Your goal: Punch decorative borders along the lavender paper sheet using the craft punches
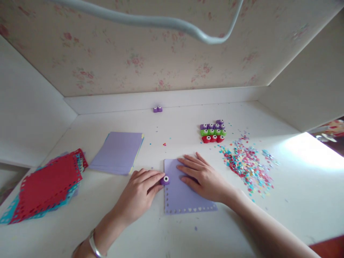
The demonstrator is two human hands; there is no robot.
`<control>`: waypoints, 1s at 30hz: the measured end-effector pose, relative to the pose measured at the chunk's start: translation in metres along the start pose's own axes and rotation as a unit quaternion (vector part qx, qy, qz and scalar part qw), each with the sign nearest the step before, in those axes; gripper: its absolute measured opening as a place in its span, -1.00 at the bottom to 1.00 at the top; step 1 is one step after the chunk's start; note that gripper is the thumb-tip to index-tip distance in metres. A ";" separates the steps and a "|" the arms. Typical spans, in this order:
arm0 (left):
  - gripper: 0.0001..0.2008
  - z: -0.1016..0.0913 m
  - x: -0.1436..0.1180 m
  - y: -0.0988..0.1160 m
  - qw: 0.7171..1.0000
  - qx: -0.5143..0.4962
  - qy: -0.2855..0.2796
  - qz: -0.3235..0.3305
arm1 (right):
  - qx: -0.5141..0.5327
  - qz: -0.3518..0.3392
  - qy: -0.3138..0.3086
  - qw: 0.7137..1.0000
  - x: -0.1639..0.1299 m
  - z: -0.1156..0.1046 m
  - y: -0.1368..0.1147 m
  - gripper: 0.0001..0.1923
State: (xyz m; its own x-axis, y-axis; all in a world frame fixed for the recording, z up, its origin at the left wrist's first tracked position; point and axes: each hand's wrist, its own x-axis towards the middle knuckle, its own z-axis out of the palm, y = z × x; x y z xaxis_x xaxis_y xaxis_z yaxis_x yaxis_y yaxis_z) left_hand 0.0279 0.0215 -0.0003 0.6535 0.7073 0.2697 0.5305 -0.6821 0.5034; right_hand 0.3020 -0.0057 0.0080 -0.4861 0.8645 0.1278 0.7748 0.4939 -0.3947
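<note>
Head view shows your white desk [172, 236], with a red punched stack [47, 184] far left and a lilac sheet pile [116, 152] beside it. Your right hand [205, 177] lies flat, fingers spread, on the lilac sheet [182, 199] in front of you. Your left hand [139, 191] pinches a small purple punch [165, 180] at that sheet's left edge.

Soft, even daylight; scene bright overall. Overexposed glare patch on the white table [309, 150], right of the confetti pile [248, 166]. Shadows faint. Wide-angle bending at frame edges; mild softness throughout.
</note>
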 end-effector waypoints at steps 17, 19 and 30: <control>-0.72 -0.003 -0.003 0.005 1.000 0.004 -0.023 0.005 | -0.020 -0.003 0.004 1.000 0.003 0.002 -0.001 -0.60; -0.72 -0.004 -0.002 0.006 1.000 0.001 -0.021 0.005 | -0.029 -0.005 0.002 1.000 0.003 0.003 -0.001 -0.61; -0.72 -0.004 -0.003 0.006 1.000 -0.004 -0.025 -0.001 | -0.055 -0.003 -0.001 0.998 0.003 0.004 0.000 -0.60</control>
State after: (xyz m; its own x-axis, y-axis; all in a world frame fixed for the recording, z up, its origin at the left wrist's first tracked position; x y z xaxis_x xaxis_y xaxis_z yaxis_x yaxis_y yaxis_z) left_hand 0.0274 0.0162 0.0054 0.6792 0.6979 0.2271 0.5272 -0.6793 0.5105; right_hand 0.2988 -0.0040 0.0045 -0.4919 0.8614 0.1270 0.8118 0.5064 -0.2909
